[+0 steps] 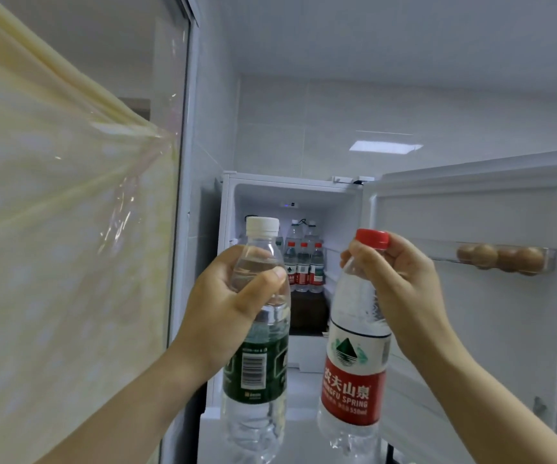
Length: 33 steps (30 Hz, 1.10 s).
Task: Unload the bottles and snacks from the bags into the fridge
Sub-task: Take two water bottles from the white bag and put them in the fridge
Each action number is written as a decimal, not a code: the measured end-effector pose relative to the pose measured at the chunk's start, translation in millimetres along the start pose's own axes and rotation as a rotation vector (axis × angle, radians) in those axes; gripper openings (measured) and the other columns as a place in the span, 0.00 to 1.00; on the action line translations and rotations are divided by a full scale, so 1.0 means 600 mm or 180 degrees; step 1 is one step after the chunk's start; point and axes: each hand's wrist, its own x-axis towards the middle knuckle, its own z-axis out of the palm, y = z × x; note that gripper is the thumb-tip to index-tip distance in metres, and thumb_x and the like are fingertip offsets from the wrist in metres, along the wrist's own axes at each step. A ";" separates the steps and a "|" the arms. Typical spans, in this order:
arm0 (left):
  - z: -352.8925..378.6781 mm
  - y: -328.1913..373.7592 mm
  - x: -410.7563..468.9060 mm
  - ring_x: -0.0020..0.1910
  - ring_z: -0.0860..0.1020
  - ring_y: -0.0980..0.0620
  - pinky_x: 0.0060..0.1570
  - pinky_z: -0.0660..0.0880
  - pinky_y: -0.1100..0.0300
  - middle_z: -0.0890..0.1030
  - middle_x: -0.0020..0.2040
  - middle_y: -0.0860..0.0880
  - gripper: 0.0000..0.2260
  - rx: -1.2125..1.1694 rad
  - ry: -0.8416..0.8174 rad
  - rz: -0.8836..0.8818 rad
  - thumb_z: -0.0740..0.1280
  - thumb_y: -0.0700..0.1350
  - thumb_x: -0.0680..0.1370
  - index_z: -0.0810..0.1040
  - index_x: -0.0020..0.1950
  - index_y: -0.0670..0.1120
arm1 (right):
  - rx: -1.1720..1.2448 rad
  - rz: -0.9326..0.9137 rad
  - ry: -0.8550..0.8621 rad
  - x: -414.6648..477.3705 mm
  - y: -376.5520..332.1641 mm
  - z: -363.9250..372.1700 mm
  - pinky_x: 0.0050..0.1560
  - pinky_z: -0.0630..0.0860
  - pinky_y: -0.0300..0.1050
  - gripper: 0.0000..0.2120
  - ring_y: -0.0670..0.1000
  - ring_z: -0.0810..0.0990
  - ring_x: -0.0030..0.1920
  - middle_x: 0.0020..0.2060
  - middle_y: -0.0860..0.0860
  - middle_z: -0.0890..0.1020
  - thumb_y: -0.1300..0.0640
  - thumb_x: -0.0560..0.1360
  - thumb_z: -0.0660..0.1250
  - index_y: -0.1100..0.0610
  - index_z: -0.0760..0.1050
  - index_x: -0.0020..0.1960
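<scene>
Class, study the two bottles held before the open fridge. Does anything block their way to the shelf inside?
Nothing visible does. The door is swung open to the right, and the white-capped bottle and red-capped bottle face the opening. Deeper inside stand stored bottles.

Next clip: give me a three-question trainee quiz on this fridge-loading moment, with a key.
1. Multiple choice: which hand grips the red-capped Nongfu Spring bottle? A) left hand B) right hand
2. True or false: several water bottles already stand on a shelf inside the fridge.
3. Fill in: the door rack holds ___.
Key: 1 B (the left hand grips the white-capped bottle); 2 true; 3 eggs.
</scene>
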 end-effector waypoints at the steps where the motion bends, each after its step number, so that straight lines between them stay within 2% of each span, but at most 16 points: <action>1: 0.005 -0.013 0.010 0.41 0.83 0.52 0.39 0.79 0.64 0.84 0.43 0.47 0.13 0.0021 0.0017 0.0002 0.70 0.51 0.68 0.78 0.50 0.48 | 0.0010 -0.0003 0.0002 0.011 0.016 0.000 0.45 0.81 0.40 0.04 0.50 0.84 0.42 0.39 0.53 0.84 0.56 0.74 0.68 0.56 0.79 0.47; 7: 0.041 -0.081 0.092 0.41 0.83 0.54 0.38 0.77 0.67 0.84 0.44 0.49 0.11 0.0146 0.0160 0.0022 0.71 0.49 0.71 0.78 0.51 0.48 | 0.0111 0.0024 0.0006 0.089 0.112 -0.006 0.44 0.81 0.42 0.04 0.51 0.83 0.42 0.40 0.53 0.84 0.56 0.74 0.69 0.55 0.79 0.47; 11: 0.061 -0.128 0.139 0.43 0.83 0.53 0.42 0.79 0.61 0.84 0.45 0.50 0.11 0.0309 0.0260 0.0019 0.71 0.50 0.71 0.78 0.51 0.49 | 0.0197 0.0023 0.0024 0.138 0.176 -0.009 0.45 0.81 0.41 0.04 0.54 0.83 0.42 0.40 0.55 0.84 0.56 0.74 0.69 0.55 0.80 0.47; 13: 0.068 -0.153 0.161 0.43 0.83 0.53 0.43 0.78 0.61 0.84 0.44 0.50 0.10 0.0363 0.0303 -0.0012 0.72 0.49 0.72 0.78 0.51 0.49 | 0.0193 0.0026 0.0013 0.158 0.208 -0.008 0.45 0.81 0.41 0.04 0.53 0.83 0.43 0.40 0.54 0.84 0.55 0.73 0.70 0.54 0.80 0.47; 16: 0.075 -0.188 0.192 0.43 0.83 0.52 0.45 0.78 0.56 0.84 0.44 0.50 0.12 0.0366 0.0307 -0.0073 0.70 0.51 0.70 0.78 0.51 0.50 | 0.0162 0.0065 0.0000 0.186 0.253 -0.002 0.48 0.81 0.44 0.05 0.52 0.84 0.45 0.41 0.53 0.85 0.53 0.73 0.70 0.53 0.80 0.48; 19: 0.078 -0.225 0.226 0.42 0.83 0.53 0.42 0.76 0.60 0.84 0.43 0.50 0.07 0.0380 0.0314 -0.0097 0.70 0.47 0.74 0.78 0.51 0.49 | 0.0116 0.0060 -0.0005 0.212 0.297 0.010 0.50 0.81 0.48 0.05 0.51 0.84 0.44 0.41 0.53 0.84 0.53 0.73 0.70 0.53 0.80 0.48; 24: 0.073 -0.293 0.290 0.43 0.84 0.50 0.44 0.79 0.55 0.85 0.44 0.48 0.06 0.0348 0.0253 -0.0103 0.69 0.45 0.74 0.78 0.50 0.50 | 0.0079 0.0058 0.0037 0.255 0.365 0.035 0.44 0.81 0.43 0.05 0.50 0.84 0.43 0.40 0.53 0.85 0.54 0.74 0.69 0.54 0.80 0.49; 29: 0.059 -0.356 0.366 0.38 0.82 0.57 0.34 0.75 0.71 0.84 0.41 0.54 0.06 0.0311 0.0186 0.0018 0.69 0.45 0.74 0.78 0.49 0.49 | -0.0047 0.0002 0.0153 0.313 0.429 0.069 0.44 0.80 0.41 0.05 0.48 0.84 0.44 0.40 0.51 0.85 0.53 0.74 0.69 0.54 0.80 0.48; 33: 0.046 -0.404 0.432 0.38 0.82 0.59 0.33 0.74 0.71 0.84 0.41 0.54 0.05 0.0331 0.0130 0.0052 0.69 0.46 0.74 0.78 0.48 0.50 | -0.0117 -0.0048 0.0230 0.359 0.476 0.100 0.41 0.79 0.37 0.06 0.47 0.84 0.43 0.40 0.51 0.84 0.54 0.75 0.68 0.55 0.79 0.48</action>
